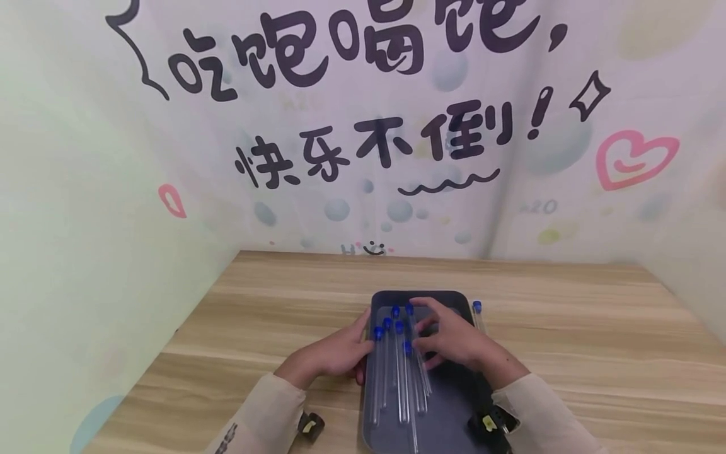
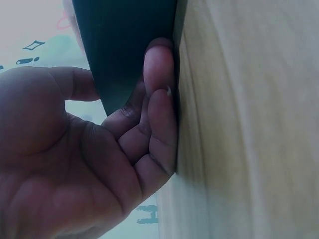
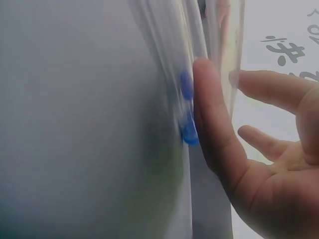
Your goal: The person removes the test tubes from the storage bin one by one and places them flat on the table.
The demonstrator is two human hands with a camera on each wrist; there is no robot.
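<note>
Nearest you are your pale sleeves [image 1: 266,410], with a black camera [image 1: 310,426] at your left wrist and another [image 1: 490,424] at your right. Between your arms lies the dark tray [image 1: 448,416], flat on the table [image 1: 578,321]. Inside it, mostly along its left half, clear tubes [image 1: 403,384] lie lengthwise, some crossing, with their plain ends toward you and their blue caps [image 1: 399,326] away; at least six caps show.

Your left hand [image 1: 340,353] grips the tray's left side, thumb at the rim and fingers bent against the outer wall. Your right hand [image 1: 456,337] reaches over the right rim, fingers spread and slightly bent, tips at the tubes near their caps. Just beyond your right forearm, outside the tray, is another tube [image 1: 477,307], partly hidden. Behind the table hangs a pale cloth [image 1: 227,208] with dark lettering [image 1: 386,142] and a pink heart [image 1: 609,188].
</note>
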